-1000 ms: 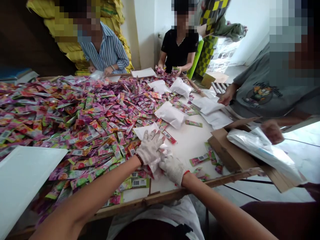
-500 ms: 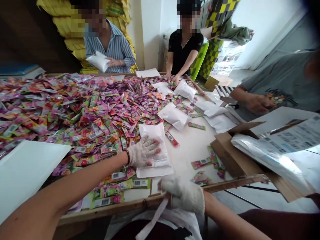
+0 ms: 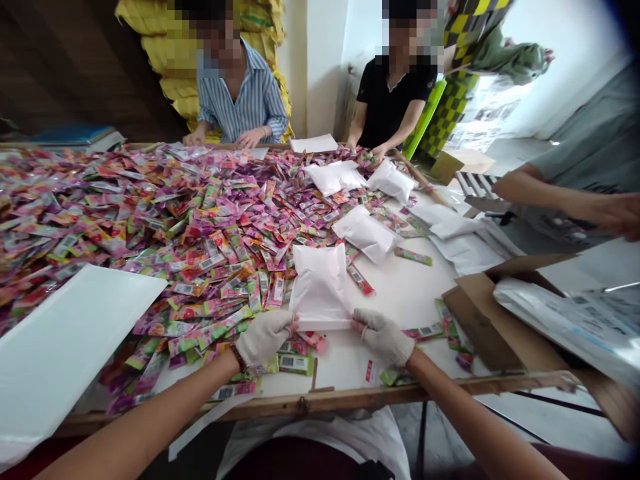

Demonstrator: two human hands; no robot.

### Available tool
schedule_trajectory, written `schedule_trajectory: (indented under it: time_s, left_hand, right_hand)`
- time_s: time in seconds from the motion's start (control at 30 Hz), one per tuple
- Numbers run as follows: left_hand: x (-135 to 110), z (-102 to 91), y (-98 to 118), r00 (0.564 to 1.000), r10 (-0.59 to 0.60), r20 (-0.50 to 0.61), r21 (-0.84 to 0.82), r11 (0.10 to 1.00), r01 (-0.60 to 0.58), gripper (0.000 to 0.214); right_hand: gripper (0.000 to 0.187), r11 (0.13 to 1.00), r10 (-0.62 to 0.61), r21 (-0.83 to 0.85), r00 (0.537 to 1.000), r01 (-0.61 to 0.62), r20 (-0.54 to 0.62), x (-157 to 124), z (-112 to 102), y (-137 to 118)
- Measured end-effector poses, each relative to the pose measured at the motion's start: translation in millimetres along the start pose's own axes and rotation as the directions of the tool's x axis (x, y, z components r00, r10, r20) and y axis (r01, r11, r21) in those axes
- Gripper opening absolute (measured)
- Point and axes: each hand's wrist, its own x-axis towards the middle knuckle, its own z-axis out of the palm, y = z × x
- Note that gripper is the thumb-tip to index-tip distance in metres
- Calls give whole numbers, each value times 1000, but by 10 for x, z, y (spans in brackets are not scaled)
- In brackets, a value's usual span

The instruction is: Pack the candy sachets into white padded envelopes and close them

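Both my hands wear white knit gloves. My left hand pinches the near left corner of a white filled mailer bag lying on the table. My right hand pinches the bag's near right corner. The bag lies flat at the edge of a big heap of colourful sachets, mostly pink, green and red. A few loose sachets lie just under my left hand.
Other white filled bags lie further back. A white sheet lies at the left. An open cardboard box holding plastic bags sits at the right. Three other people work around the wooden-edged table.
My right hand came up from the table's edge to the bag's near right corner. My left hand slid off the top of the bag to its near left corner.
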Motion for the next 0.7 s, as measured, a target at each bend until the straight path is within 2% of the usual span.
schedule_trajectory:
  time_s: [0.07, 0.17, 0.27, 0.3, 0.33, 0.37, 0.43, 0.47, 0.53, 0.57, 0.6, 0.63, 0.7]
  left_hand:
    - [101, -26, 36, 991, -131, 18, 21, 991, 130, 35]
    - [295, -69, 81, 955, -296, 34, 53, 954, 294, 29]
    - [472, -108, 88, 884, -467, 9, 51, 883, 466, 17]
    - [510, -119, 83, 857, -515, -8, 21, 857, 515, 20]
    - [534, -129, 79, 838, -545, -16, -31, 838, 544, 30]
    - [543, -136, 76, 834, -552, -4, -112, 829, 548, 40]
    - [527, -143, 86, 858, -506, 87, -371, 783, 499, 47]
    - [508, -146, 97, 878, -452, 154, -528, 714, 460, 45]
    - [471, -170, 120, 905, -356, 234, -774, 495, 395, 40]
    - [459, -199, 124, 906, -360, 224, -832, 414, 370, 38]
    - [453, -245, 117, 899, -397, 184, -851, 394, 347, 37]
    - [453, -305, 98, 888, -447, 108, -840, 437, 322, 35]
    - [463, -455, 22, 857, -499, -124, -716, 643, 271, 30]
  right_hand:
    - [26, 991, 135, -5, 991, -135, -25, 124, -12, -58]
    - [21, 939, 319, -110, 945, -326, -78, 338, -23, -131]
    - [12, 899, 379, -186, 917, -396, -121, 503, -7, -142]
    - [8, 893, 397, -167, 907, -417, -143, 536, 0, -132]
    - [18, 889, 423, -119, 892, -443, -158, 557, 7, -121]
    - [33, 885, 453, -43, 877, -464, -158, 566, 9, -113]
    - [53, 858, 503, 168, 860, -485, -82, 554, -3, -133]
    - [54, 829, 502, 288, 865, -479, -6, 540, -21, -166]
    - [47, 743, 435, 500, 889, -445, 145, 517, -89, -272]
    - [46, 692, 390, 588, 902, -419, 185, 519, -142, -336]
    - [46, 648, 348, 661, 919, -377, 184, 538, -207, -397]
    - [47, 623, 320, 718, 939, -311, 129, 577, -284, -448]
    - [50, 649, 278, 752, 956, -119, -89, 712, -453, -501]
